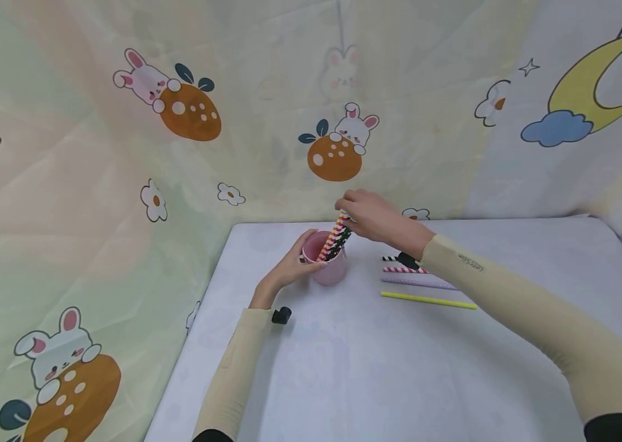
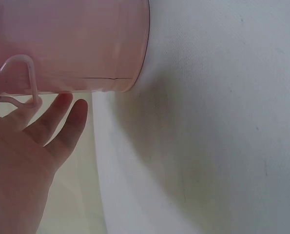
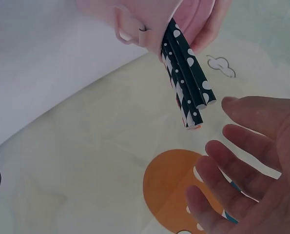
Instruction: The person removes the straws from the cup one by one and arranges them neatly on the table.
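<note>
A small pink bucket (image 1: pixel 329 275) stands on the white table, and my left hand (image 1: pixel 290 264) holds it by the side near the rim. Heart-shaped loops (image 2: pixel 18 80) show on its wall in the left wrist view. Several patterned paper straws (image 1: pixel 334 238), striped and dotted, lean out of it toward the right. Close to their upper ends is my right hand (image 1: pixel 373 216). In the right wrist view that right hand (image 3: pixel 252 161) has its fingers spread, apart from the black-and-white straws (image 3: pixel 186 73). Inside the bucket, the straws' lower ends are hidden.
Right of the bucket lie a black-striped straw (image 1: pixel 390 258), a pink-striped straw (image 1: pixel 402 270), a lilac straw (image 1: pixel 418 280) and a yellow straw (image 1: pixel 428 300), partly under the right forearm. A printed cloth (image 1: pixel 267 123) hangs behind the table (image 1: pixel 344 368).
</note>
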The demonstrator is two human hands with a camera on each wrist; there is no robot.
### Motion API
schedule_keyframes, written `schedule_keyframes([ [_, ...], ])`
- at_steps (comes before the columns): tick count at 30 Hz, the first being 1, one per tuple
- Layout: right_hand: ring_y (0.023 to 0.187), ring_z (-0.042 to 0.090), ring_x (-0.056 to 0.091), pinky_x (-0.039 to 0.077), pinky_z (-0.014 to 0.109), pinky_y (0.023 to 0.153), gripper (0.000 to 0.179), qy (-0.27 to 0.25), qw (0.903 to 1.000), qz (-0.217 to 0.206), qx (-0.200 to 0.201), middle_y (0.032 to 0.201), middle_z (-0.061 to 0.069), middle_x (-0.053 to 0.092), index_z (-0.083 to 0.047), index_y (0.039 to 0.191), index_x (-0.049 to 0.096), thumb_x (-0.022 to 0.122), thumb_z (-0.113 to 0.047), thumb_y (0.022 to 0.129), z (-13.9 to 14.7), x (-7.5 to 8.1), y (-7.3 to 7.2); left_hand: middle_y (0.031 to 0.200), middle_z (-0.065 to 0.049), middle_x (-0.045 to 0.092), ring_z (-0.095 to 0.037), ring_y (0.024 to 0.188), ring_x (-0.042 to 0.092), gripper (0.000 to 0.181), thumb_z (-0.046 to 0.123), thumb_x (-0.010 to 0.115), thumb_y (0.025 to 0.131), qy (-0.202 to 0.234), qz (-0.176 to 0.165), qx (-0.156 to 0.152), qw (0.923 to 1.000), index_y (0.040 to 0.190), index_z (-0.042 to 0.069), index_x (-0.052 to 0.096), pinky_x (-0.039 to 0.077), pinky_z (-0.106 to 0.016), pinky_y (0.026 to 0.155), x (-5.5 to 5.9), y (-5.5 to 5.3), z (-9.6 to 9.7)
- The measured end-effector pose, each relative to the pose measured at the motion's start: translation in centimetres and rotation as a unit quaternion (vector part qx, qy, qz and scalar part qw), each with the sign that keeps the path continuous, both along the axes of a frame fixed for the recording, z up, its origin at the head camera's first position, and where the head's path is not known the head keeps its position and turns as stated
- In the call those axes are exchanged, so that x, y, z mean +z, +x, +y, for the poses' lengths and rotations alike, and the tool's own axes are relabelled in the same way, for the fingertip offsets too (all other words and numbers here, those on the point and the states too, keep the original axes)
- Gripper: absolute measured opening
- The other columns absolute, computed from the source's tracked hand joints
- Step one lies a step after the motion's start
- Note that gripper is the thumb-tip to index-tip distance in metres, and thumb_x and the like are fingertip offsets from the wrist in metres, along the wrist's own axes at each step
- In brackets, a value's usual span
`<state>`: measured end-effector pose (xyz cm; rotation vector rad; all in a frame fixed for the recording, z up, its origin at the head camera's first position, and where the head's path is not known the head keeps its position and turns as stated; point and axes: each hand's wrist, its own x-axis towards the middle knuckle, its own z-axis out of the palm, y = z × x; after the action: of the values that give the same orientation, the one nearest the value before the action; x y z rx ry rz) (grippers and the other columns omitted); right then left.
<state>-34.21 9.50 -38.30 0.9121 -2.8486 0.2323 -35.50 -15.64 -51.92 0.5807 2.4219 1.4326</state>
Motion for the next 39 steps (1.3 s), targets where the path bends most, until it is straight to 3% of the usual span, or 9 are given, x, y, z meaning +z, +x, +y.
schedule_keyframes([
  [2,0.110,0.030,0.059,0.053,0.041,0.095,0.039,0.020,0.9998,-0.003,0.005,0.119,0.011,0.063,-0.010,0.129,0.064,0.073,-0.019,0.093,-0.5,-0.1,-0.5,0.158,-0.006,0.037,-0.025,0.142,0.041,0.094,0.029,0.078,0.088,-0.005,-0.006,-0.006,1.0000,0.160,0.023,0.019,0.036,-0.047,0.117,1.0,0.5,0.1],
  [5,0.109,0.030,0.060,0.053,0.043,0.094,0.037,0.051,0.9986,0.002,0.016,0.118,0.011,0.064,-0.010,0.126,0.065,0.073,-0.021,0.092,-1.3,-0.4,-1.0,0.157,-0.002,0.039,-0.022,0.140,0.043,0.092,0.031,0.079,0.087,-0.006,0.001,-0.002,1.0000,0.159,0.028,0.021,0.038,-0.045,0.116,0.9,0.5,0.1],
  [6,0.109,0.030,0.060,0.053,0.044,0.095,0.037,0.063,0.9978,0.005,0.020,0.117,0.011,0.064,-0.010,0.126,0.065,0.074,-0.022,0.092,-1.6,-0.5,-1.2,0.155,0.000,0.040,-0.021,0.138,0.044,0.091,0.032,0.079,0.087,-0.006,0.007,-0.001,1.0000,0.158,0.030,0.023,0.039,-0.045,0.115,0.8,0.5,0.0],
  [9,0.109,0.030,0.060,0.053,0.046,0.096,0.037,0.097,0.9950,0.005,0.022,0.117,0.010,0.064,-0.012,0.125,0.066,0.075,-0.025,0.091,-2.5,-0.7,-1.6,0.153,0.008,0.041,-0.018,0.137,0.045,0.089,0.040,0.080,0.085,-0.002,0.020,0.009,0.9998,0.154,0.042,0.025,0.039,-0.045,0.114,-0.8,-0.2,-0.2],
  [15,0.114,0.032,0.057,0.050,0.048,0.101,0.040,0.137,0.9904,-0.015,0.010,0.121,0.012,0.063,-0.012,0.127,0.067,0.076,-0.026,0.090,-4.1,-1.1,-2.1,0.154,0.010,0.038,-0.019,0.140,0.041,0.091,0.053,0.079,0.082,-0.013,0.009,0.010,0.9998,0.153,0.047,0.022,0.040,-0.050,0.113,-1.0,-0.3,-0.3],
  [20,0.116,0.033,0.057,0.048,0.050,0.104,0.037,0.166,0.9861,-0.012,-0.005,0.124,0.014,0.063,-0.011,0.128,0.066,0.071,-0.025,0.094,-4.6,-1.5,-2.0,0.154,0.008,0.038,-0.020,0.139,0.043,0.092,0.049,0.080,0.083,-0.010,0.014,0.010,0.9998,0.155,0.043,0.023,0.041,-0.049,0.113,-1.1,-0.4,-0.2],
  [39,0.111,0.034,0.061,0.052,0.051,0.100,0.027,0.178,0.9839,0.014,-0.007,0.119,0.015,0.065,-0.008,0.122,0.069,0.065,-0.019,0.097,-4.5,-2.1,-2.0,0.153,0.008,0.040,-0.021,0.139,0.044,0.092,0.046,0.081,0.082,0.000,0.013,0.015,0.9998,0.155,0.041,0.025,0.041,-0.050,0.113,-1.2,-0.7,-0.2],
])
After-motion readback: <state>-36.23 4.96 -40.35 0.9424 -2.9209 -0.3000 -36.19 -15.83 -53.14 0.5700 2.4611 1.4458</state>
